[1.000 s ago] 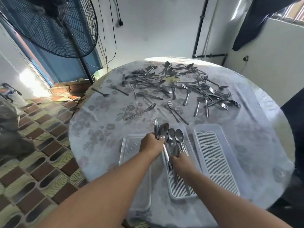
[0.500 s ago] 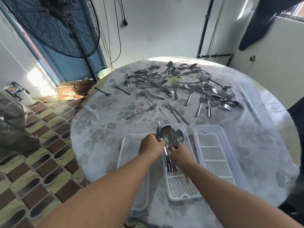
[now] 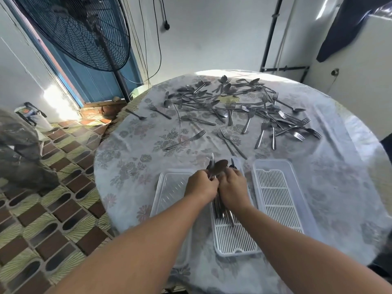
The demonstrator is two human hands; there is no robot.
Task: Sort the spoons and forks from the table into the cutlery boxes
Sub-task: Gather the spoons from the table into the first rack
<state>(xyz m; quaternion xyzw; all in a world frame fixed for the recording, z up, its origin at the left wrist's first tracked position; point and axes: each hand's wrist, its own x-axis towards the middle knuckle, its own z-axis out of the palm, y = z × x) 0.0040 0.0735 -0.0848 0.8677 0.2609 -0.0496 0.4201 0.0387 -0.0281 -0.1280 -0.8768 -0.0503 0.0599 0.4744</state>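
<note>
A bundle of metal spoons (image 3: pixel 220 166) is gripped by my left hand (image 3: pixel 201 185) and my right hand (image 3: pixel 233 188), which press together over the middle cutlery box (image 3: pixel 235 240). The spoon bowls stick up past my fingers; the handles run down into that box under my wrists. An empty slotted box (image 3: pixel 277 200) lies to the right, a clear lid or tray (image 3: pixel 169 187) to the left. A large heap of loose spoons and forks (image 3: pixel 233 107) covers the far half of the round table (image 3: pixel 131 158).
A big standing fan (image 3: pixel 84 30) rises beyond the table's left edge, beside a blue door. Tiled floor (image 3: pixel 53 209) lies to the left. A white wall with pipes and hanging cords backs the table. A dark cloth (image 3: pixel 347 24) hangs at the upper right.
My right hand has slid forward along the spoon handles and now meets my left hand near the bowls. The spread spoons are gathered into a tighter bunch.
</note>
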